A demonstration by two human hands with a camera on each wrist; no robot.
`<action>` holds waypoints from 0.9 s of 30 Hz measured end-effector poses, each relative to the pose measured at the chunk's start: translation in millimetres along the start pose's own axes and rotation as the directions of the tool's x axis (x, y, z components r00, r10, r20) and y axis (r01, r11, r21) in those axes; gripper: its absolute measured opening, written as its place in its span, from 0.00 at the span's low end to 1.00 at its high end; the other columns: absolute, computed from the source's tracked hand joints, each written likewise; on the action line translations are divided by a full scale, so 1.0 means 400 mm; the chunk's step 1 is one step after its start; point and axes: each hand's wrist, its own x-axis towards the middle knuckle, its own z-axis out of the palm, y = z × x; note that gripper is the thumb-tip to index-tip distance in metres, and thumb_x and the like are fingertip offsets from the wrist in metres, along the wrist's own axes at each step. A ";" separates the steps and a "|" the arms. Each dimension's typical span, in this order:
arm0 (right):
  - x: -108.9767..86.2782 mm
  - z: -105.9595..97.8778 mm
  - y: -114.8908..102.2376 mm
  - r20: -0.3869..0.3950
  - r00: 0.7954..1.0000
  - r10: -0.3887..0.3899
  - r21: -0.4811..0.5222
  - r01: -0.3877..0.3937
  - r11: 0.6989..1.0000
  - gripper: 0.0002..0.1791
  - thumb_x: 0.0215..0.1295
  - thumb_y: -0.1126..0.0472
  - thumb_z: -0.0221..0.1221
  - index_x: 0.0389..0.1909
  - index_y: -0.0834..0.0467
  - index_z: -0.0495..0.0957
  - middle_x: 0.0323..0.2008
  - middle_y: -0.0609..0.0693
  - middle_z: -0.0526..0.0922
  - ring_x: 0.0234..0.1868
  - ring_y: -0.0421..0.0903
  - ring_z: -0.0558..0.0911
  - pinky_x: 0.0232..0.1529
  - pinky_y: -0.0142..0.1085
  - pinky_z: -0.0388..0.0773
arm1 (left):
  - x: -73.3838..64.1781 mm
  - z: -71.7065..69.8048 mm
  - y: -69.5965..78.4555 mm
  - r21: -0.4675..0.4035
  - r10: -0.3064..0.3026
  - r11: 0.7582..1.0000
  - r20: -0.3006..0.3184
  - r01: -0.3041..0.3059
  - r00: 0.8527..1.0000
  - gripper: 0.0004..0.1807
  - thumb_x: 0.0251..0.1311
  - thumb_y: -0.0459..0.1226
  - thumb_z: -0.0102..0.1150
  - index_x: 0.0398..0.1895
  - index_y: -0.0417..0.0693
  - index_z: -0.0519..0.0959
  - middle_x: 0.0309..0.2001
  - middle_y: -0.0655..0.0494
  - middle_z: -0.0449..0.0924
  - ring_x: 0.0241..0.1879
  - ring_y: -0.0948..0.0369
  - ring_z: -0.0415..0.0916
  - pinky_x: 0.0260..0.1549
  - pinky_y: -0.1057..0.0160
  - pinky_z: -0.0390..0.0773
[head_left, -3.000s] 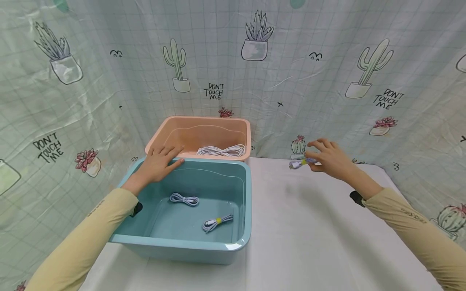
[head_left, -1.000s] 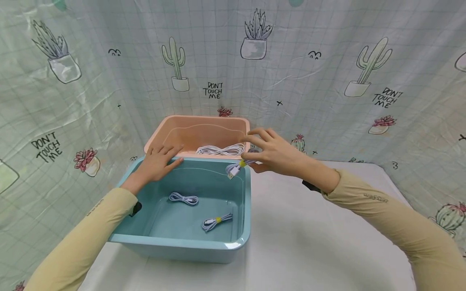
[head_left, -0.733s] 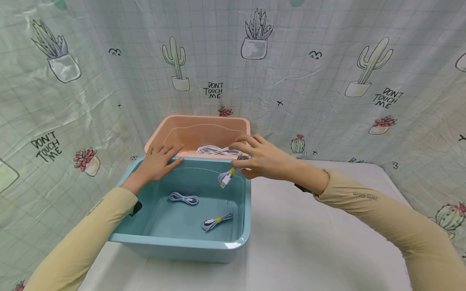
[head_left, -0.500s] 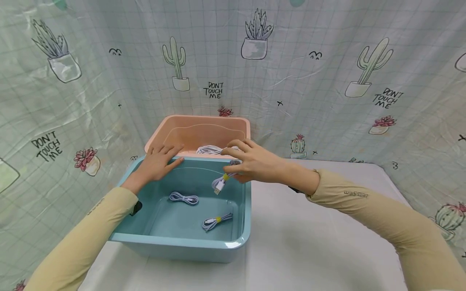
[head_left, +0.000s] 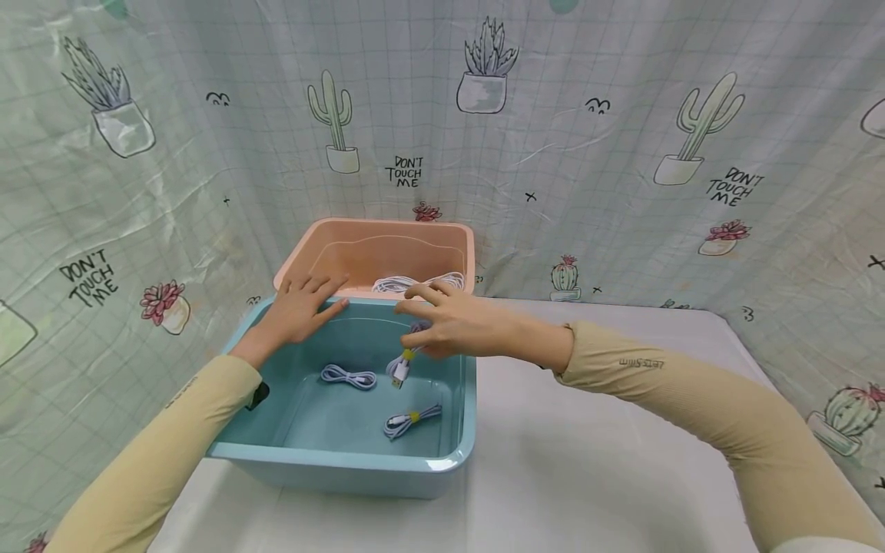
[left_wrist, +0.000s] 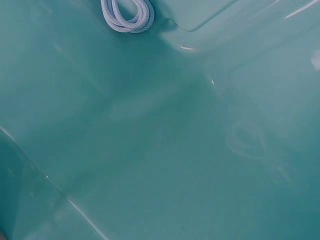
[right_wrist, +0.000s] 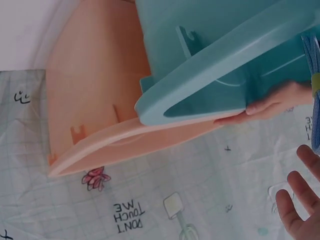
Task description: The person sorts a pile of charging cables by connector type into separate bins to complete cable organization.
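Thumb and fingertips of my right hand (head_left: 459, 322) pinch a coiled lavender USB cable (head_left: 399, 369) with a yellow tie. It hangs above the inside of the blue bin (head_left: 332, 459), plug end down. In the right wrist view the cable (right_wrist: 316, 100) shows at the right edge, above spread fingers (right_wrist: 295, 192). My left hand (head_left: 296, 311) rests on the bin's back-left rim, fingers extended. On the bin floor lie an untied coiled cable (head_left: 349, 377) and another with a yellow tie (head_left: 412, 420). One cable loop (left_wrist: 130, 20) shows in the left wrist view.
Behind the blue bin stands an orange bin (head_left: 394, 230) holding coiled white cables (head_left: 392, 284). Both sit on a white-covered table (head_left: 581, 461). A cactus-print curtain (head_left: 567, 153) closes off the back and sides.
My right hand has carried the tied cable from the right side of the table leftward, over the rim and lower above the blue bin. My left hand has stayed put.
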 end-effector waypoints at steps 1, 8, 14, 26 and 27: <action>0.003 0.001 -0.001 0.019 1.000 -0.004 0.002 0.004 1.000 0.11 0.57 0.47 0.57 0.42 0.36 0.71 0.53 0.49 0.68 0.58 0.49 0.64 0.53 0.43 0.65 | 0.000 0.001 -0.001 0.002 0.002 1.000 -0.002 -0.002 1.000 0.32 0.64 0.56 0.36 0.68 0.54 0.54 0.66 0.42 0.56 0.66 0.41 0.48 0.61 0.35 0.38; 0.022 0.015 -0.015 0.096 0.995 -0.017 -0.002 0.017 1.000 0.15 0.57 0.45 0.57 0.46 0.34 0.71 0.56 0.48 0.69 0.59 0.49 0.63 0.55 0.42 0.66 | 0.001 0.001 -0.002 0.005 0.007 1.000 -0.007 -0.007 1.000 0.32 0.64 0.56 0.37 0.68 0.54 0.54 0.65 0.41 0.57 0.66 0.41 0.48 0.61 0.35 0.39; 0.028 0.033 -0.026 0.108 0.993 -0.038 0.004 0.038 0.999 0.15 0.56 0.44 0.57 0.46 0.33 0.72 0.56 0.48 0.70 0.59 0.48 0.63 0.55 0.43 0.67 | 0.001 0.003 -0.003 0.003 0.008 1.000 -0.007 -0.008 1.000 0.32 0.63 0.56 0.37 0.67 0.53 0.55 0.65 0.41 0.57 0.65 0.41 0.49 0.61 0.35 0.39; 0.009 0.048 -0.023 0.059 0.997 -0.050 0.004 0.050 0.999 0.16 0.57 0.43 0.56 0.48 0.33 0.71 0.55 0.48 0.69 0.57 0.48 0.64 0.50 0.42 0.66 | 0.004 0.003 -0.004 0.007 0.010 1.000 -0.002 -0.010 1.000 0.32 0.64 0.56 0.35 0.68 0.54 0.54 0.65 0.42 0.57 0.65 0.41 0.49 0.61 0.36 0.39; 0.006 0.048 -0.022 0.058 0.997 -0.048 0.006 0.048 0.999 0.16 0.57 0.43 0.56 0.48 0.33 0.71 0.55 0.48 0.69 0.57 0.48 0.64 0.51 0.42 0.67 | 0.004 0.002 -0.004 0.007 0.010 1.000 -0.001 -0.010 1.000 0.32 0.64 0.56 0.35 0.68 0.54 0.54 0.65 0.42 0.57 0.65 0.41 0.49 0.61 0.36 0.39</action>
